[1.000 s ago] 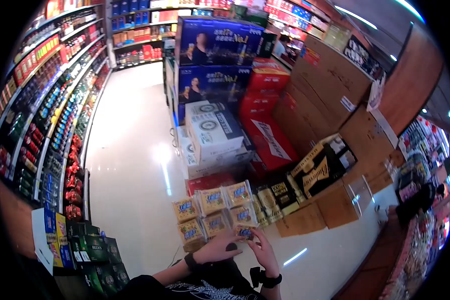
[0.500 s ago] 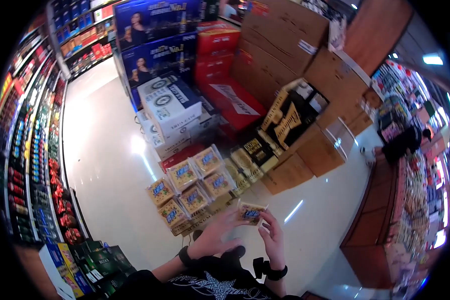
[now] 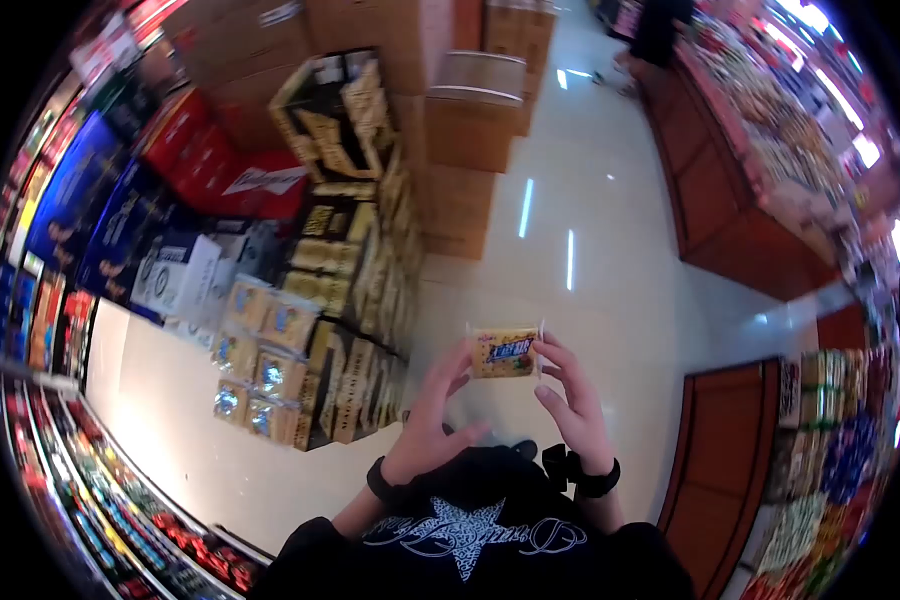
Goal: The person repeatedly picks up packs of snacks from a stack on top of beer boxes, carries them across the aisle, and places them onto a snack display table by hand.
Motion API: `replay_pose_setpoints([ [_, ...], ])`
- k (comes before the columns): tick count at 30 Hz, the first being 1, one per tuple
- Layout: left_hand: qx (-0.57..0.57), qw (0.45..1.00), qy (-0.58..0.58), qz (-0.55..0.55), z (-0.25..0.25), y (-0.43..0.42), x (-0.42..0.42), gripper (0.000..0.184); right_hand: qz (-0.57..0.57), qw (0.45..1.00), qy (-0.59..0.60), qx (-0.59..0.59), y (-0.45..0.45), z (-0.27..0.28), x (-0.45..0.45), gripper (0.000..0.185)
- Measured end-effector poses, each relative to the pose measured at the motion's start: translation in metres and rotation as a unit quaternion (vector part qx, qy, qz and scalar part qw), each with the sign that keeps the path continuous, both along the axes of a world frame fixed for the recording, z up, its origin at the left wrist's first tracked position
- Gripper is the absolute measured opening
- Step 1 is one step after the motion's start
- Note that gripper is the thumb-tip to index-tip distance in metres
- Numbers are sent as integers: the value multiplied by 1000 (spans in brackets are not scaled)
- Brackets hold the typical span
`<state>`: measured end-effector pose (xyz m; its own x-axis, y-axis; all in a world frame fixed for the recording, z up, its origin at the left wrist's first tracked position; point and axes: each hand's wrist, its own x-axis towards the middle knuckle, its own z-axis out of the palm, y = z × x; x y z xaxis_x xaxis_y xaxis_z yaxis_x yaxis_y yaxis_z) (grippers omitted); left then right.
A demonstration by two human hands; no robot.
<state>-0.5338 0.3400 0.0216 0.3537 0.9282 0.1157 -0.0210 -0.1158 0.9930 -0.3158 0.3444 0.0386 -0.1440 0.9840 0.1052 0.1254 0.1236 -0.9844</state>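
A square yellow snack packet (image 3: 506, 353) in clear wrap with blue lettering is held upright in front of my chest, over the floor. My right hand (image 3: 574, 398) pinches its right edge between fingers and thumb. My left hand (image 3: 436, 412) is at the packet's left edge, fingertips near or against it and thumb apart; contact is unclear. To the left, several similar packets (image 3: 280, 372) lie in rows on top of stacked gold-and-black cartons (image 3: 348, 395).
Brown cardboard boxes (image 3: 475, 110) stand ahead, beside red boxes (image 3: 205, 150) and a white carton (image 3: 177, 275). A wooden display counter (image 3: 710, 190) is at the right, a wooden cabinet (image 3: 722, 470) nearer. A person (image 3: 654, 35) stands far ahead. Bottle shelves (image 3: 100, 500) line the lower left.
The view has swung right, so the stacked cartons and packet rows now lie to the left. The held packet has come away from the rows and been raised in front of me.
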Motion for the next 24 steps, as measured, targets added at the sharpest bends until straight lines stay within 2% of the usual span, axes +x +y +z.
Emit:
replay_pose_setpoints([
  [3, -8, 999, -13, -37, 8, -6, 49, 83, -46, 999, 2, -1, -35, 10, 48, 51],
  [5, 60, 990, 77, -98, 13, -9, 79, 76, -76, 997, 9, -4, -59, 14, 80, 51],
  [8, 85, 977, 103, -166, 18, -17, 128, 69, -122, 992, 13, -10, -94, 17, 126, 53],
  [16, 125, 940, 63, -311, 26, -39, 252, 63, -249, 966, -64, 24, -184, 28, 219, 51],
  [24, 162, 868, 39, -469, 30, -61, 334, 59, -402, 915, -44, -1, -263, 26, 244, 48],
])
